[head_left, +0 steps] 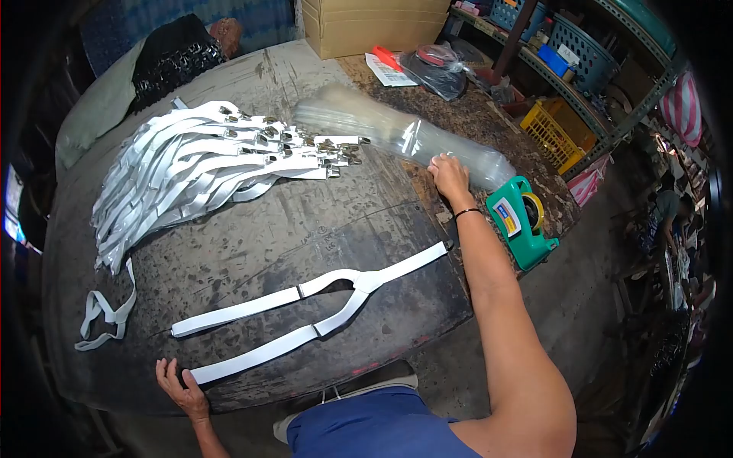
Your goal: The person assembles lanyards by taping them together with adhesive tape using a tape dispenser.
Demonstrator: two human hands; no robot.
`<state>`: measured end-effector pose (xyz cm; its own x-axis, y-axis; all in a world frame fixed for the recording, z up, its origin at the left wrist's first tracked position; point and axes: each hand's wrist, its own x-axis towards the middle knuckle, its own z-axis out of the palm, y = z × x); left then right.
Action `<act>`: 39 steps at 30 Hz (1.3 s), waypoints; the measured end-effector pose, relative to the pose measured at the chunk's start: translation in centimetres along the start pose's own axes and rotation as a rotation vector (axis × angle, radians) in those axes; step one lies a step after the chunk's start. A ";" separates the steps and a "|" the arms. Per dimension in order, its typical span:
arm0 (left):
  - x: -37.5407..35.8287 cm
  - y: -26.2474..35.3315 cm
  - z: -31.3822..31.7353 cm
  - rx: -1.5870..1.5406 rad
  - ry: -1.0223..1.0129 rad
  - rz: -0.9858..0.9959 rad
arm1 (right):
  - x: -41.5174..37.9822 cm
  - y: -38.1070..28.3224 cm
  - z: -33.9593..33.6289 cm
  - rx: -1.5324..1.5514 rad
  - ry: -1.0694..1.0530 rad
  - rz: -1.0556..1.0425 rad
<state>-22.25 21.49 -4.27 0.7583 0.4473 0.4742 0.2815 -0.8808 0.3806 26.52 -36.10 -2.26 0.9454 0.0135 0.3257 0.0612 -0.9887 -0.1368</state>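
White Y-shaped suspenders [366, 282] lie spread on the dark table, two straps toward the left and one toward the right. My left hand [182, 391] is at the end of the lower strap, near the table's front edge, its fingers apart; whether it grips the strap is hard to see. Up at the right, my right hand [449, 174] touches the edge of a stack of clear plastic bags [412, 137], its fingers bent and partly hidden. A large pile of white suspenders [191, 160] with metal clips lies at the upper left.
A green tape dispenser [521, 221] stands right of my right forearm. One looped white strap [111, 317] lies at the left. Behind are a cardboard box [370, 27], a black plastic bag [435, 72] and black straps [179, 57]. Shelves with baskets [584, 49] stand at the right.
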 end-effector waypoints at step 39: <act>0.2 14.2 -19.4 -0.878 -0.659 -0.107 | -25.6 -32.1 -27.5 0.978 0.169 -1.526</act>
<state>-29.48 12.07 16.61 0.9934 0.1141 -0.0121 0.0471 -0.3092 0.9498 -8.41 -8.84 19.50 -0.1478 0.6457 0.7492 0.9479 0.3086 -0.0790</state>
